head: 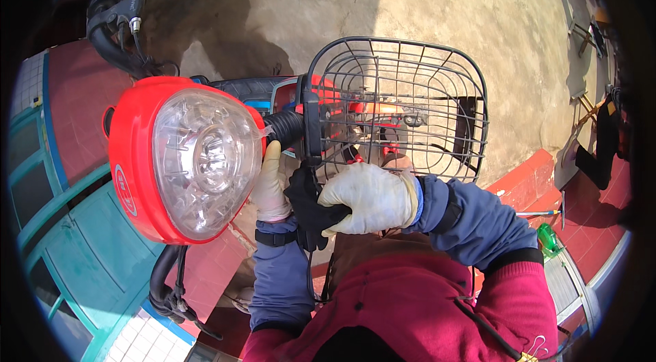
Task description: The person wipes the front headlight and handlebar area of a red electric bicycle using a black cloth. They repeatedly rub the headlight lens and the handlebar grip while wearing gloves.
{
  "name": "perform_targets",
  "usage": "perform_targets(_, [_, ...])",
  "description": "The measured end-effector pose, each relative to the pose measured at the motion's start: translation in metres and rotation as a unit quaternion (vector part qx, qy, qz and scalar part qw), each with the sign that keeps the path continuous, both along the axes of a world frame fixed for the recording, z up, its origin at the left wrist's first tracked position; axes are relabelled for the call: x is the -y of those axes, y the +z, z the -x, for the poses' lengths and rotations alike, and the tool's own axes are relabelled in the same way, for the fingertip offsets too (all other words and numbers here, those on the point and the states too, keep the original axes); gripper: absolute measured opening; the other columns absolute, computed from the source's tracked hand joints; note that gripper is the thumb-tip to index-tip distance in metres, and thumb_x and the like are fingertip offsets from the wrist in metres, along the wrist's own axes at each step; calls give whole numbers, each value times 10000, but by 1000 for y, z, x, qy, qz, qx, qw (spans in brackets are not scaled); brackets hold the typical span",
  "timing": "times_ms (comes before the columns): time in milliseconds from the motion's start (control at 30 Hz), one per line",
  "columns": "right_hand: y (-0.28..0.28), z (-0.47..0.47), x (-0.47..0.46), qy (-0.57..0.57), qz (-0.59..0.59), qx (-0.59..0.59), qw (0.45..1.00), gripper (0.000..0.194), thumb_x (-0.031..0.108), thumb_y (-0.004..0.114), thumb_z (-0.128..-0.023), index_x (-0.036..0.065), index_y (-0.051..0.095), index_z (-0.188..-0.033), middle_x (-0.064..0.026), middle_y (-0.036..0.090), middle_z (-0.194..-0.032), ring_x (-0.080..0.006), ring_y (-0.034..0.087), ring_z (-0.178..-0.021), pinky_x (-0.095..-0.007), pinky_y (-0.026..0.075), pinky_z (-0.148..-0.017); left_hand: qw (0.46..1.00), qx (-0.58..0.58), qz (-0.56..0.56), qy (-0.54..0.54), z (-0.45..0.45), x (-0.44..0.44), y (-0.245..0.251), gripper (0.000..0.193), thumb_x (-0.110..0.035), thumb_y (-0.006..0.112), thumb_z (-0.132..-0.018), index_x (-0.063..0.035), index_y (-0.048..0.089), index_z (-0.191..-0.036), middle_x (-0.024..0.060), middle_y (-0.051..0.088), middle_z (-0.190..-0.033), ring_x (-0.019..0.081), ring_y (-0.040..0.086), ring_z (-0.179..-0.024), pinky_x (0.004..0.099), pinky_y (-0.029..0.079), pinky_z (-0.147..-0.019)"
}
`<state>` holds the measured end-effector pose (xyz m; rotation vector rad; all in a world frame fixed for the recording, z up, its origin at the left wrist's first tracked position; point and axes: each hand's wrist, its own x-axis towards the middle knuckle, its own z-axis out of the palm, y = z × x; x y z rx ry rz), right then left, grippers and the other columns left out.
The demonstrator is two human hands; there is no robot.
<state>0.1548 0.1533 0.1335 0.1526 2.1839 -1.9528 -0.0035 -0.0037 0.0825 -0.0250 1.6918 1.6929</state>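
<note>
A red headlight housing with a clear lens stands at the left, part of a bicycle or scooter seen from its front. My left hand, in a pale glove, is beside the lens's right edge, its thumb up near the black corrugated rubber sleeve; whether it grips anything is unclear. My right hand, gloved too, holds a bunched black cloth between thumb and fingers. The cloth lies between both hands, just below the mount of the black wire basket. Part of the cloth is hidden by my right fingers.
A handlebar with a brake lever rises at upper left, and another handlebar end points down at lower left. Teal doors stand at the left. Red tiled steps, a green plastic bottle and wooden-legged stools are at the right.
</note>
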Motion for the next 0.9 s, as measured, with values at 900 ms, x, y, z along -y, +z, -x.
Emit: perform_targets(900, [-6,3,4,40,-10,40,998,448,480,719,-835,76,726,-1027,-192,720,-902,-400,700,-864,-465,573,-806,866,-348,-22,-359,100,26,-37,919,-34,856,-777,-52,360,-1550,173,461,-1529,289,494,-1355,438,400,-1157])
